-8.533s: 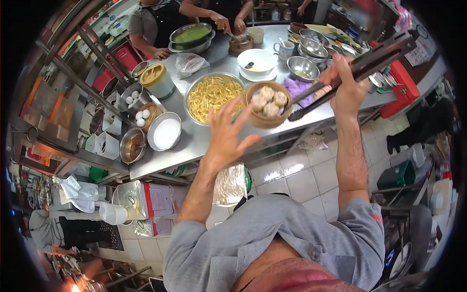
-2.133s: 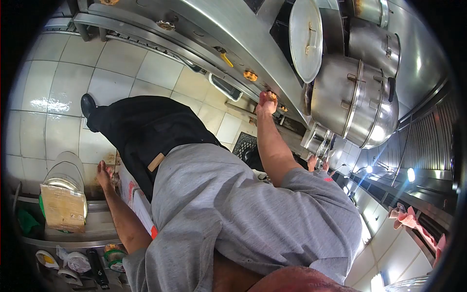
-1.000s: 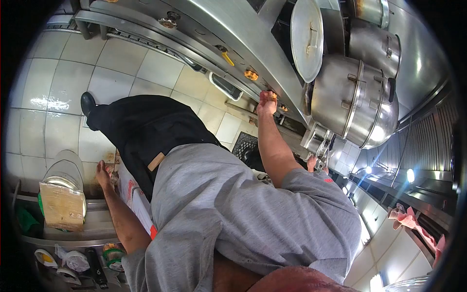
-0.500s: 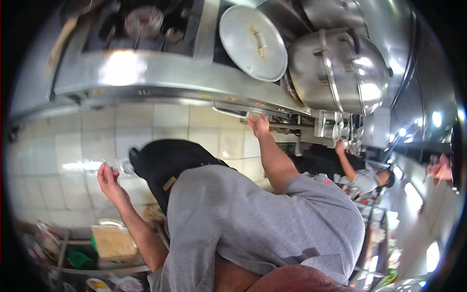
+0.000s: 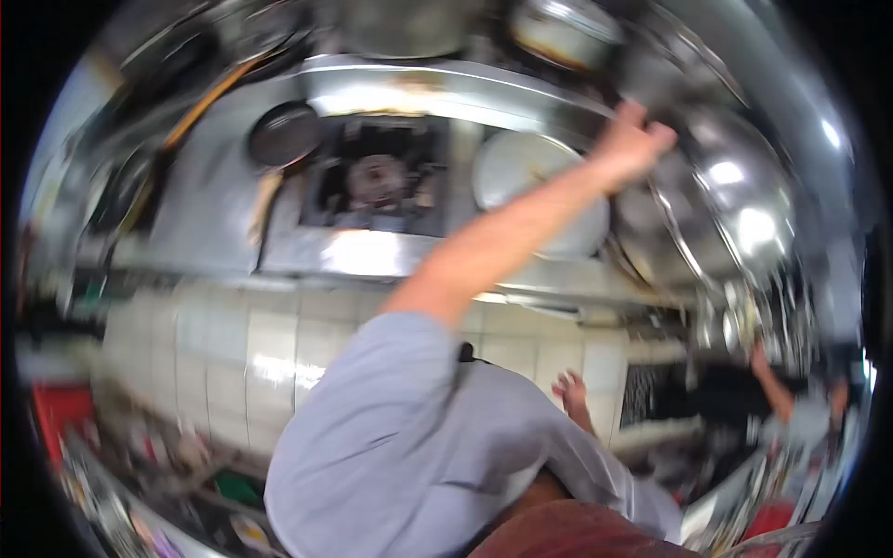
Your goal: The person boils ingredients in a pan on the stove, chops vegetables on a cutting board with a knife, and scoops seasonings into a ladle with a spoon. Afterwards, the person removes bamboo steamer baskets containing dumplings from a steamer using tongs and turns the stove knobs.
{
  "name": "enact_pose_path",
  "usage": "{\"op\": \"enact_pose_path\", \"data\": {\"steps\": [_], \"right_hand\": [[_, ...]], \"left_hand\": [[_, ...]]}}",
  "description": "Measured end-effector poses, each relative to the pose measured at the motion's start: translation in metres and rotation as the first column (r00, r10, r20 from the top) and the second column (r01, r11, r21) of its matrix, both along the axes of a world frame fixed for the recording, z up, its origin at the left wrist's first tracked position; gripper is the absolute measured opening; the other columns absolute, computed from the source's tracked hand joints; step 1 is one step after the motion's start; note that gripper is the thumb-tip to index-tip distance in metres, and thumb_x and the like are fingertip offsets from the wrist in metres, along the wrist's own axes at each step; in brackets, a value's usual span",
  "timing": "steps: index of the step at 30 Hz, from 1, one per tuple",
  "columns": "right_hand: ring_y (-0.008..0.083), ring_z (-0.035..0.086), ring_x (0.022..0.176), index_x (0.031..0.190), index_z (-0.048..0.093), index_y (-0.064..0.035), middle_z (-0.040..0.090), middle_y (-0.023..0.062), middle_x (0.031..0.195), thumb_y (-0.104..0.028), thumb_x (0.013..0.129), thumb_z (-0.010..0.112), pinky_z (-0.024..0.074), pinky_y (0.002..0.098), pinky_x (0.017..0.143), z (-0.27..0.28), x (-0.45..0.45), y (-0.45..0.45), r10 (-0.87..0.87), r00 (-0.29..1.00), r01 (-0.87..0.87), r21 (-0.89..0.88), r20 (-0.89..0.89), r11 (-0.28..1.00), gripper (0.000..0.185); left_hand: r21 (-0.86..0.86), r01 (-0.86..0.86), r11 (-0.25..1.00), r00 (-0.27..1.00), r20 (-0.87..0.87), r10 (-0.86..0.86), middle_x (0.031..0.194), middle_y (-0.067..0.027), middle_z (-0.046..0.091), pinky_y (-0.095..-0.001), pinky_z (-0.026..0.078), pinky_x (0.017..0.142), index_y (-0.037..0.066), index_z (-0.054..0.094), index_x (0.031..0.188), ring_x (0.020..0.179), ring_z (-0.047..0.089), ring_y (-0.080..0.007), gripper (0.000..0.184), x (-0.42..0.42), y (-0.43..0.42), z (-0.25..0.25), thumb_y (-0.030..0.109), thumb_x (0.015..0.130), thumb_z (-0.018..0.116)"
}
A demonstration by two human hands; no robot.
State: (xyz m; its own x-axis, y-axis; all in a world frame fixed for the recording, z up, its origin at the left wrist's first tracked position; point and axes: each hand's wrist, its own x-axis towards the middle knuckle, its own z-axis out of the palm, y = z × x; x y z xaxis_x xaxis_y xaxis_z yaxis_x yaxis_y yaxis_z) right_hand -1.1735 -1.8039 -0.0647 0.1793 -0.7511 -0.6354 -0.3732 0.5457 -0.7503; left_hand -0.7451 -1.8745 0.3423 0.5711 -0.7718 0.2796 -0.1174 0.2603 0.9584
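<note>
My left arm stretches across the stove to the right, over a round metal lid (image 5: 498,177). My left hand (image 5: 633,149), blurred, has its fingers apart with nothing seen in it. It is beside a large steel pot (image 5: 735,200); whether it touches the pot cannot be made out. Low near my body, over the tiled floor, my right hand (image 5: 574,392) is held with its fingers loosely apart and nothing visible in it. Left of the lid is a burner (image 5: 377,179), with a dark frying pan (image 5: 285,135) beside it.
Pots, one of them white (image 5: 566,35), stand along the back of the stove. A co-worker (image 5: 800,414) is at the far right, one arm raised toward the stove. A red container (image 5: 63,414) and cluttered low shelves lie at the left.
The view has swung toward the stove. My left hand has risen from over the floor to beside the large pot. My right hand has left the stove's front edge and is lower, near my body.
</note>
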Motion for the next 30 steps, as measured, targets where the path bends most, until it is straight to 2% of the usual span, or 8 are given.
{"op": "enact_pose_path", "data": {"steps": [2, 5, 9, 12, 15, 18, 21, 30], "right_hand": [[0.0259, 0.062, 0.074, 0.128, 0.037, -0.0052, 0.058, 0.0169, 0.101, -0.013, 0.083, 0.062, 0.0540, 0.0336, 0.058, 0.016, -0.022, -0.003, -0.002, 0.999, 0.003, 0.030, -0.042, 1.000, 0.052], [0.0254, 0.059, 0.073, 0.120, 0.041, -0.0042, 0.055, 0.0122, 0.091, -0.017, 0.082, 0.063, 0.0520, 0.0376, 0.060, -0.117, -0.128, -0.029, -0.099, 0.995, 0.100, 0.121, -0.009, 0.988, 0.046], [0.0243, 0.059, 0.070, 0.120, 0.042, -0.0039, 0.055, 0.0116, 0.089, -0.016, 0.081, 0.063, 0.0511, 0.0363, 0.056, -0.085, -0.102, -0.031, -0.170, 0.982, 0.183, 0.199, -0.080, 0.963, 0.046], [0.0234, 0.058, 0.067, 0.120, 0.042, -0.0036, 0.055, 0.0111, 0.088, -0.015, 0.081, 0.062, 0.0504, 0.0353, 0.054, -0.079, -0.083, -0.052, -0.168, 0.984, 0.176, 0.199, -0.054, 0.964, 0.045], [0.0225, 0.058, 0.065, 0.120, 0.042, -0.0033, 0.055, 0.0106, 0.086, -0.014, 0.080, 0.062, 0.0497, 0.0343, 0.051, -0.074, -0.073, -0.066, -0.173, 0.985, 0.166, 0.177, 0.023, 0.970, 0.045], [0.0216, 0.058, 0.062, 0.120, 0.042, -0.0031, 0.055, 0.0101, 0.085, -0.013, 0.080, 0.062, 0.0490, 0.0333, 0.049, -0.064, -0.068, -0.048, -0.248, 0.966, 0.234, 0.155, 0.079, 0.960, 0.045], [0.0207, 0.057, 0.059, 0.120, 0.043, -0.0028, 0.055, 0.0097, 0.084, -0.013, 0.079, 0.061, 0.0483, 0.0323, 0.046, -0.065, -0.048, -0.032, -0.374, 0.920, 0.356, 0.145, 0.115, 0.923, 0.045], [0.0209, 0.060, 0.056, 0.124, 0.044, -0.0049, 0.061, 0.0105, 0.083, -0.011, 0.079, 0.060, 0.0491, 0.0298, 0.044, -0.039, -0.009, -0.028, -0.352, 0.935, 0.342, 0.162, 0.038, 0.926, 0.049]], "left_hand": [[-0.046, -0.056, 0.997, 0.970, -0.240, 0.043, 0.120, -0.0232, 0.048, -0.0345, 0.036, 0.095, -0.004, 0.030, 0.128, 0.113, 0.046, -0.0305, 0.068, -0.020, -0.080, -0.009, 0.030, 0.078, 0.060], [-0.104, 0.003, 0.995, 0.899, -0.436, -0.048, 0.114, -0.0208, 0.051, -0.0347, 0.038, 0.093, -0.004, 0.017, 0.136, 0.106, 0.049, -0.0285, 0.077, -0.047, -0.149, -0.004, 0.029, 0.081, 0.061], [-0.074, -0.021, 0.997, 0.830, -0.557, -0.023, 0.087, -0.0143, 0.054, -0.0330, 0.043, 0.042, 0.005, 0.010, 0.139, 0.055, 0.051, -0.0179, 0.073, -0.056, -0.168, 0.008, 0.016, 0.083, 0.056], [-0.195, -0.060, 0.979, 0.630, -0.769, -0.114, 0.081, -0.0197, 0.056, -0.0393, 0.042, 0.035, 0.003, 0.017, 0.132, 0.050, 0.055, -0.0239, 0.060, -0.045, -0.204, -0.004, 0.009, 0.082, 0.051], [-0.122, -0.017, 0.992, 0.665, -0.742, -0.080, 0.061, -0.0176, 0.051, -0.0374, 0.044, 0.037, 0.001, 0.026, 0.122, 0.048, 0.053, -0.0262, 0.047, -0.049, -0.167, 0.024, 0.002, 0.080, 0.046], [-0.290, 0.038, 0.956, 0.684, -0.690, -0.237, 0.058, -0.0191, 0.053, -0.0427, 0.044, 0.044, -0.003, 0.052, 0.077, 0.047, 0.053, -0.0308, 0.013, -0.053, -0.162, 0.006, 0.010, 0.078, 0.047], [-0.204, 0.081, 0.976, 0.555, -0.804, -0.214, 0.060, -0.0080, 0.048, -0.0249, 0.036, 0.039, 0.001, 0.049, 0.071, 0.046, 0.044, -0.0140, 0.005, -0.045, -0.162, 0.021, 0.000, 0.075, 0.053], [-0.137, 0.081, 0.987, 0.563, -0.811, -0.158, 0.061, -0.0077, 0.044, -0.0269, 0.032, 0.036, -0.001, 0.043, 0.074, 0.041, 0.037, -0.0127, 0.008, -0.048, -0.187, 0.050, -0.003, 0.080, 0.048]]}}
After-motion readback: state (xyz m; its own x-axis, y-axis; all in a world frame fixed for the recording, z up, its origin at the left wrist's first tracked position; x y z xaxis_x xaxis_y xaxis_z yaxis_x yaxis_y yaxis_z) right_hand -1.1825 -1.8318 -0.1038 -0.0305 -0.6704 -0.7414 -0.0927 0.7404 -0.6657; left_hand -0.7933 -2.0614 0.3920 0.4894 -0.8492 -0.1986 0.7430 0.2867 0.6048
